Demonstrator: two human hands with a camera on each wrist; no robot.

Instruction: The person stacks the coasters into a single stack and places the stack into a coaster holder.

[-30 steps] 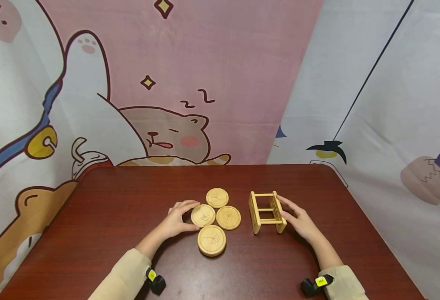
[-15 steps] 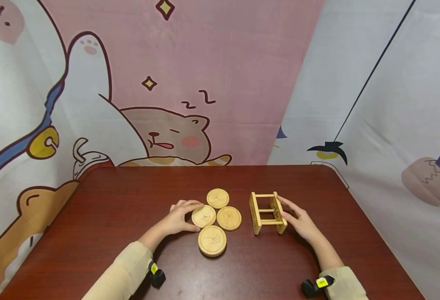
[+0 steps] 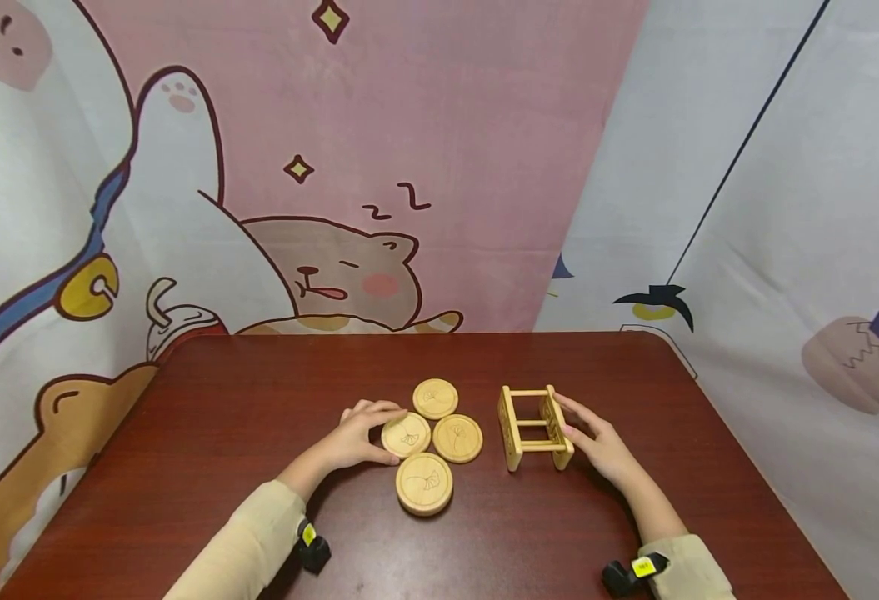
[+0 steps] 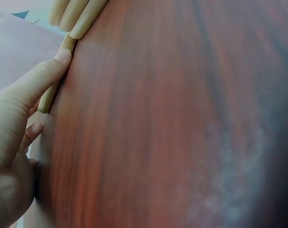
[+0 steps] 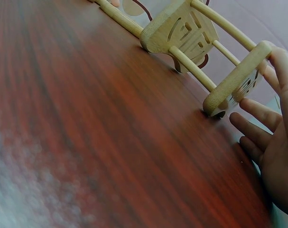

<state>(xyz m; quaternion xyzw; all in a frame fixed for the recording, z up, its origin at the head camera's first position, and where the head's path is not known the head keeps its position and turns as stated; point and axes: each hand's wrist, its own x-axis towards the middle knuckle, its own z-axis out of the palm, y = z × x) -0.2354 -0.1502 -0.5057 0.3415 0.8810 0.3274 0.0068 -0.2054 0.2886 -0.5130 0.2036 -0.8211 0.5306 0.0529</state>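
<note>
Four groups stand out: a round wooden coaster (image 3: 407, 435) with an engraved leaf lies left, two similar coasters, one at the back (image 3: 435, 398) and one on the right (image 3: 457, 438), and a thicker coaster stack (image 3: 424, 483) in front. My left hand (image 3: 357, 435) spans the left coaster, thumb at its near edge and a fingertip over its far edge. The left wrist view shows the thumb against that coaster's rim (image 4: 50, 97). A small wooden rack (image 3: 532, 445) stands upright on the right. My right hand (image 3: 599, 438) touches its right side panel with fingers extended.
Everything lies on a dark red-brown wooden table (image 3: 259, 392). A printed cartoon cloth (image 3: 484, 167) hangs behind the table's far edge and along both sides. Black wrist cameras are strapped at the left sleeve (image 3: 247, 533) and right sleeve (image 3: 686, 567).
My left fingertip has come slightly farther over the far edge of the left coaster. The coasters, the rack and my right hand stay essentially in place.
</note>
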